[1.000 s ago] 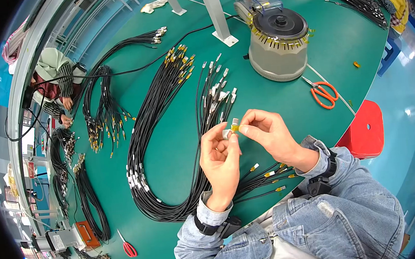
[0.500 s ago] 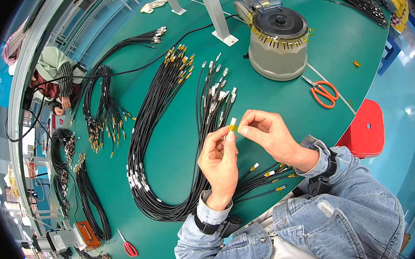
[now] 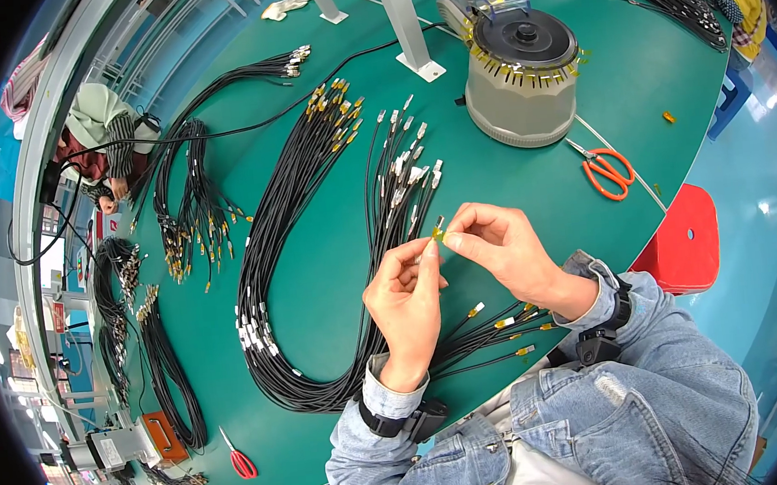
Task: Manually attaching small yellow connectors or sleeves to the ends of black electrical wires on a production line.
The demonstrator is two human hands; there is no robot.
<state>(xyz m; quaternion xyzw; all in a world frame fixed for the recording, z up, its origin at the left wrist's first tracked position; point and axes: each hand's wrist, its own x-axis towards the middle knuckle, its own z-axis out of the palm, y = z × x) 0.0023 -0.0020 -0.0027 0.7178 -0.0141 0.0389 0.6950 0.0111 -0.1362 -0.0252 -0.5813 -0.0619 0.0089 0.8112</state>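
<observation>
Between thumb and forefinger, my left hand [image 3: 403,306] pinches a small cable connector [image 3: 440,222]. A bit of yellow tape [image 3: 438,234] is around or against it; the fingertips partly hide how it sits. My right hand [image 3: 508,255] is closed in a pinch on the tape, its fingertips almost meeting the left ones. Left of my hands lies a big U-shaped bundle of black cables [image 3: 263,239], with yellow-wrapped ends and bare silvery ends side by side. By my right forearm, several cables with taped connectors [image 3: 505,323] fan out over the table edge.
A round tape dispenser [image 3: 523,92] with yellow strips around its rim stands beyond my hands. Orange-handled scissors [image 3: 608,174] and red scissors [image 3: 241,463] lie on the green table [image 3: 317,267]. A grey post [image 3: 401,20] rises at the back. A red stool [image 3: 684,244] is at right.
The connector has turned in my fingers, so its white face no longer shows and a narrow, darker side does. My left hand has shifted slightly left; the right has barely moved.
</observation>
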